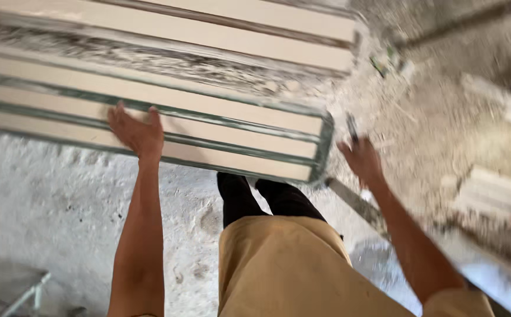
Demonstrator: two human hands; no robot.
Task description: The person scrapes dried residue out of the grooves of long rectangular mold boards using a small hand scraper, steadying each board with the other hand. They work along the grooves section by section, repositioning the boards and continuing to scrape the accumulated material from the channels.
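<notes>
Left hand (136, 130) flat, fingers spread, pressing the near edge of the stacked pale boards (208, 126) ahead. Right hand (361, 158) at the stack's right end, closed on a thin dark tool (352, 128). Blurry frame. Risk: a one-sided push could skew or slide the boards, or pinch fingers.

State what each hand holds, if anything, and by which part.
The left hand presses flat on the pale panel stack, gripping nothing. The right hand holds a thin dark tool by its lower end.
</notes>
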